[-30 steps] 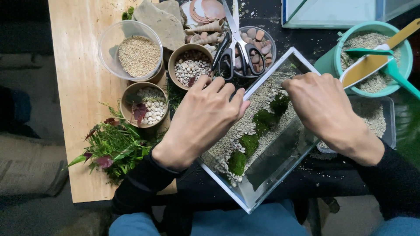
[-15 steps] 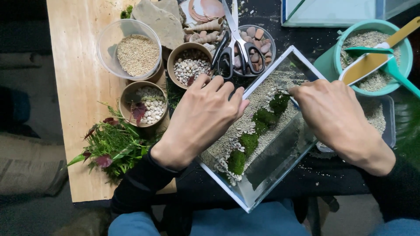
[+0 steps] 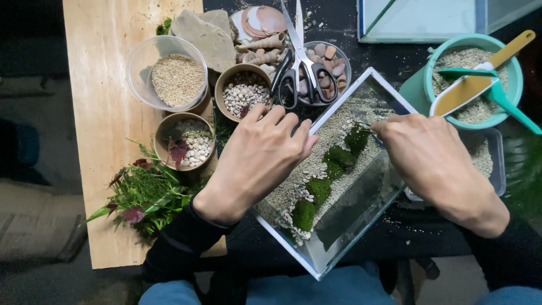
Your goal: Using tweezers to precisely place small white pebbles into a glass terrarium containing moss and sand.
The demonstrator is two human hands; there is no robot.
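Head view: rectangular glass tank tilted on the dark table, pale gravel inside with a diagonal row of green moss clumps, left hand fingers together on its rim, right hand curled inside, pinch unclear.

We are looking through a single head-worn camera, pointing almost straight down over the work; we are sitting close enough that the left hand and right hand are filling the middle of the view; the glass tank is lying slantwise just below us, with our own knees showing at the bottom edge; the wooden board is running up the left; the top edge is cutting off a second glass box; no other view is sharing this scene.
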